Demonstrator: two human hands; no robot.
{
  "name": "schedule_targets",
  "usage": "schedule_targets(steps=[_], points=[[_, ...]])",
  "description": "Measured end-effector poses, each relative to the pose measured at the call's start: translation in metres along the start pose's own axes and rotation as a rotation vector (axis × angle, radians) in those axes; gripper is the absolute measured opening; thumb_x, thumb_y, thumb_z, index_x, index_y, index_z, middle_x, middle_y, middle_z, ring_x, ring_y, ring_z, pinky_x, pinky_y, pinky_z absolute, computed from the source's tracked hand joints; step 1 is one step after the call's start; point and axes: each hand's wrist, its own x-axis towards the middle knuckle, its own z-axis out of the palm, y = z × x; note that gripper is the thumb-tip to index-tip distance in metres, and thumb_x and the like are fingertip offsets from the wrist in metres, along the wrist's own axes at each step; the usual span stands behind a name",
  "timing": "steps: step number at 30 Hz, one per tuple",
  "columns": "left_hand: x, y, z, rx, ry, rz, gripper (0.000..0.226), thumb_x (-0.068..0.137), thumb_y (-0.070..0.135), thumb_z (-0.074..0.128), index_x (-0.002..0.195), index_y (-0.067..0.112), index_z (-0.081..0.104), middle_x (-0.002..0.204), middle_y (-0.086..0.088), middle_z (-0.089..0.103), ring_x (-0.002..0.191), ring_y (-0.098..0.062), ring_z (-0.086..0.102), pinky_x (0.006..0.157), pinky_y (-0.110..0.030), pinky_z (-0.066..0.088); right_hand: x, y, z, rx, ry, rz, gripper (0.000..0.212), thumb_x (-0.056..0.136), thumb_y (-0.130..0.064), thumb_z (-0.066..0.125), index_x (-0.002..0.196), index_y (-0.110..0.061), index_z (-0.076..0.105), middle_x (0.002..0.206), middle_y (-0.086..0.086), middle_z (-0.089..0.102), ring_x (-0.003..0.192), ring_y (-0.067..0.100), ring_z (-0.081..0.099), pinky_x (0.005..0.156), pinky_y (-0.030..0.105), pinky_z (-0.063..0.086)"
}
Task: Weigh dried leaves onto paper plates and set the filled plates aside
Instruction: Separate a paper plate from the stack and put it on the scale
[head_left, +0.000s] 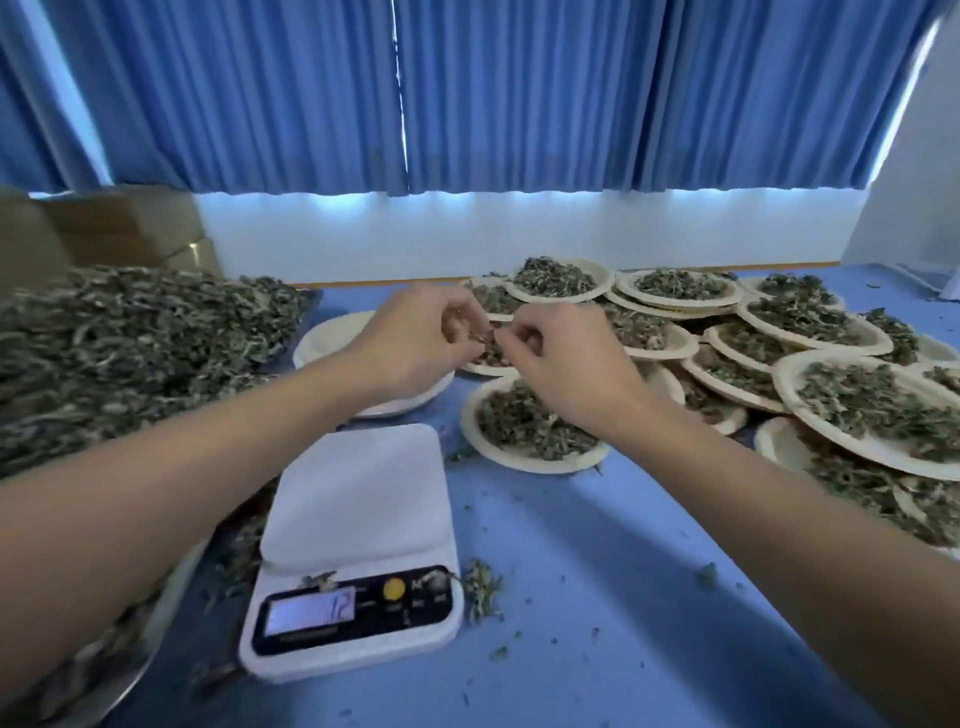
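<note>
Gently: our left hand (415, 338) and right hand (561, 358) pinch one dried leaf scrap (484, 341); we should split it over the filled paper plate (519, 461).

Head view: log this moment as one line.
left hand, right hand: pinching leaf bits | scale: platform bare | filled plates: piled right

Blues, cream and dull green

Plain blue desk (597, 597); white rectangular plastic scale (358, 519) with black panel (415, 621) and round yellow button (394, 588); cream round paper plates (540, 464); grey-green dried leaves (130, 338); blue pleated fabric curtains (519, 93).
</note>
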Motion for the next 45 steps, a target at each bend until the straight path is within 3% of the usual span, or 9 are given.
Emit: schedule_targets(steps=[5,7,10,14,23,28,33,40,45], points=[[-0.015,-0.061,-0.048,0.287,0.022,0.021,0.025,0.091,0.025,0.072,0.115,0.016,0.07,0.111,0.001,0.068,0.098,-0.015,0.059,0.084,-0.025,0.041,0.042,-0.028,0.034,-0.043,-0.169,-0.243,0.019,0.098,-0.019,0.061,0.091,-0.011,0.077,0.087,0.007,0.061,0.082,0.022,0.055,0.082,0.043,0.048],[-0.018,-0.078,-0.057,0.364,-0.042,0.032,0.026,0.093,0.029,0.071,0.116,0.017,0.072,0.114,0.001,0.067,0.101,-0.016,0.059,0.084,-0.025,0.039,0.053,-0.035,0.043,-0.077,-0.238,-0.321,0.019,0.099,-0.021,0.062,0.098,-0.015,0.08,0.097,0.008,0.061,0.083,0.02,0.053,0.083,0.041,0.046],[-0.022,-0.095,-0.064,0.373,-0.102,0.034,0.018,0.093,0.034,0.069,0.103,0.02,0.076,0.1,0.002,0.065,0.094,-0.018,0.061,0.085,-0.035,0.047,0.063,-0.038,0.054,-0.123,-0.32,-0.376,0.021,0.1,-0.031,0.061,0.11,-0.027,0.079,0.111,0.0,0.06,0.085,0.013,0.049,0.08,0.041,0.049],[-0.023,-0.107,-0.065,0.314,-0.103,0.103,0.015,0.091,0.032,0.072,0.095,0.02,0.079,0.091,-0.001,0.066,0.085,-0.019,0.062,0.084,-0.041,0.048,0.07,-0.039,0.059,-0.171,-0.388,-0.458,0.022,0.101,-0.034,0.06,0.111,-0.03,0.079,0.111,-0.005,0.063,0.097,0.016,0.058,0.08,0.042,0.05],[-0.021,-0.118,-0.067,0.294,-0.108,0.251,0.015,0.092,0.028,0.072,0.1,0.019,0.08,0.095,0.002,0.066,0.086,-0.014,0.062,0.085,-0.034,0.047,0.079,-0.038,0.058,-0.339,-0.434,-0.575,0.032,0.104,-0.042,0.048,0.117,-0.032,0.076,0.113,-0.01,0.063,0.097,0.017,0.06,0.075,0.041,0.051],[-0.024,-0.121,-0.07,0.263,-0.109,0.247,0.019,0.092,0.035,0.071,0.102,0.021,0.08,0.096,0.008,0.065,0.087,-0.013,0.063,0.085,-0.031,0.048,0.079,-0.039,0.061,-0.404,-0.408,-0.636,0.038,0.106,-0.043,0.041,0.113,-0.028,0.075,0.11,-0.009,0.064,0.089,0.016,0.059,0.063,0.031,0.033],[-0.024,-0.122,-0.072,0.253,-0.1,0.243,0.018,0.092,0.034,0.072,0.101,0.022,0.08,0.096,0.01,0.064,0.088,-0.01,0.062,0.087,-0.032,0.048,0.081,-0.041,0.059,-0.424,-0.414,-0.64,0.043,0.105,-0.046,0.035,0.112,-0.03,0.075,0.108,-0.01,0.063,0.078,0.01,0.043,0.064,0.034,0.043],[-0.023,-0.119,-0.07,0.246,-0.105,0.231,0.017,0.092,0.033,0.072,0.101,0.021,0.08,0.098,0.007,0.065,0.089,-0.014,0.063,0.089,-0.037,0.049,0.082,-0.039,0.06,-0.42,-0.404,-0.665,0.044,0.104,-0.048,0.033,0.114,-0.033,0.074,0.108,-0.012,0.063,0.083,0.013,0.053,0.062,0.031,0.037],[-0.023,-0.119,-0.07,0.252,-0.103,0.237,0.016,0.092,0.033,0.072,0.101,0.021,0.08,0.097,0.008,0.065,0.089,-0.014,0.063,0.088,-0.037,0.049,0.083,-0.037,0.062,-0.426,-0.392,-0.672,0.037,0.106,-0.044,0.04,0.112,-0.033,0.075,0.107,-0.012,0.064,0.08,0.009,0.043,0.063,0.03,0.034]])
